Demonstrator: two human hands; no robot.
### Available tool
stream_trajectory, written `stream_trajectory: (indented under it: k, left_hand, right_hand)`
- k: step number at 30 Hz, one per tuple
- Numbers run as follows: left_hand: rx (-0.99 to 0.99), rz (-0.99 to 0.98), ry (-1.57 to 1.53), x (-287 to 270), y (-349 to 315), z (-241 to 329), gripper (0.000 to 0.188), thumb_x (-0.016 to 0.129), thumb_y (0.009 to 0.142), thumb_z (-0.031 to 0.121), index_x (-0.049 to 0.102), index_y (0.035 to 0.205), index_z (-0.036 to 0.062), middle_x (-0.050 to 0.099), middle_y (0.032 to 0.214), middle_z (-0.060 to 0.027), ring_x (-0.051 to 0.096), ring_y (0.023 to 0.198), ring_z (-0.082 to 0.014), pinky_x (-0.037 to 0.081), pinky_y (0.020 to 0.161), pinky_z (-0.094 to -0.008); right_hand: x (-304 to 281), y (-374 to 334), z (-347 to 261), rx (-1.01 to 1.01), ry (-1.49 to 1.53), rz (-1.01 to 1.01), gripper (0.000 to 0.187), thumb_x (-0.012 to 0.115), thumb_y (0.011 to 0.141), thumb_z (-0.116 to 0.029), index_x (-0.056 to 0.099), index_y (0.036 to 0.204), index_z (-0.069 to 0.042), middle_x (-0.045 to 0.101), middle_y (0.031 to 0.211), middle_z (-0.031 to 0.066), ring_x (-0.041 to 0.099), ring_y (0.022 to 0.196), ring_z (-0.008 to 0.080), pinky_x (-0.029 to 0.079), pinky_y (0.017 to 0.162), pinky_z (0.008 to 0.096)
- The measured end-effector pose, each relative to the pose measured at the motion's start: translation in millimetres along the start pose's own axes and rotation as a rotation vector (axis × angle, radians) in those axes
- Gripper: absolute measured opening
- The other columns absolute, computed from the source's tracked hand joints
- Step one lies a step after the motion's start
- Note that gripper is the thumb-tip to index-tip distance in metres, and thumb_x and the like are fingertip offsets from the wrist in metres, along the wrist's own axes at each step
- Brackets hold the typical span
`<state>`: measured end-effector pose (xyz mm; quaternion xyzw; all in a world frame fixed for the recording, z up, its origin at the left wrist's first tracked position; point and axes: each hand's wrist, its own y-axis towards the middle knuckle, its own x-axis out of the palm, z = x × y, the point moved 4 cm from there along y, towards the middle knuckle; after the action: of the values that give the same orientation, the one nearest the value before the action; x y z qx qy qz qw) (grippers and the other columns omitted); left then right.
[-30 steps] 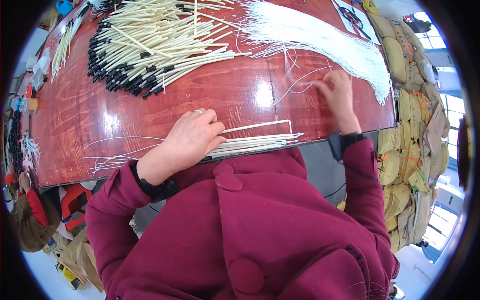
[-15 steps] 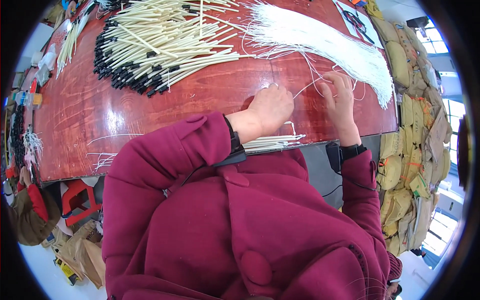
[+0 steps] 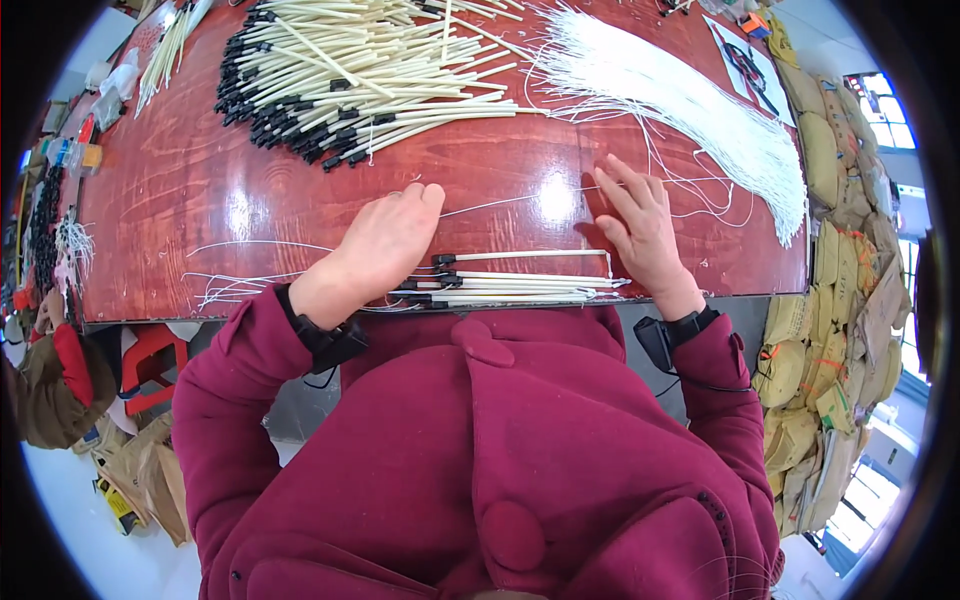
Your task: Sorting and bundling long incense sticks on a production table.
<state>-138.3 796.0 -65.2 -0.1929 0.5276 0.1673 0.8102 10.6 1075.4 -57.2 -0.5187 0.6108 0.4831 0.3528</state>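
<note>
My left hand (image 3: pixel 388 238) is closed on one end of a thin white cord (image 3: pixel 505 202), above the near part of the table. The cord runs nearly straight from it toward my right hand (image 3: pixel 640 226), whose fingers are spread, with the cord passing by the fingertips. Below and between my hands, several cream sticks with black end pieces (image 3: pixel 530 280) lie along the front edge, with white cord at their ends. Beyond my right hand spreads a large bundle of white cords (image 3: pixel 680 100), a few loose strands trailing from it.
A big heap of cream sticks with black ends (image 3: pixel 370 75) covers the far left of the red table (image 3: pixel 140 230). A white sheet with a dark looped item (image 3: pixel 745 65) lies at the far right. Stacked sacks (image 3: pixel 825 310) stand right; a red stool (image 3: pixel 152 365) stands left.
My left hand has moved left, and the cord now stretches between my hands. My right hand has come down slightly, its fingers spread. The sticks at the front edge are more exposed.
</note>
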Motion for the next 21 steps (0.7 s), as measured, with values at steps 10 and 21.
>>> stream_trajectory:
  k: [10, 21]
  left_hand:
    - [-0.034, 0.108, -0.206, -5.7, -5.3, -22.5, 0.011, 0.061, 0.094, 0.008, 0.053, 0.100, 0.0037, 0.062, 0.103, -0.0190, 0.064, 0.089, -0.0420, 0.050, 0.074, -0.0501]
    - [0.198, 0.512, 0.129, -16.0, 63.7, -4.2, 0.011, 0.062, 0.089, 0.014, 0.061, 0.096, 0.0061, 0.063, 0.099, -0.0110, 0.066, 0.094, -0.0278, 0.054, 0.075, -0.0417]
  right_hand:
    - [2.1, -5.3, 2.1, -0.072, 0.031, -0.161, 0.063, 0.049, 0.101, -0.047, 0.055, 0.144, -0.002, 0.048, 0.155, 0.0120, 0.045, 0.134, 0.0351, 0.033, 0.114, 0.0456]
    - [1.0, -4.2, 1.3, -0.067, 0.119, -0.145, 0.070, 0.049, 0.100, -0.054, 0.056, 0.143, 0.001, 0.049, 0.154, 0.0124, 0.044, 0.136, 0.0347, 0.032, 0.116, 0.0465]
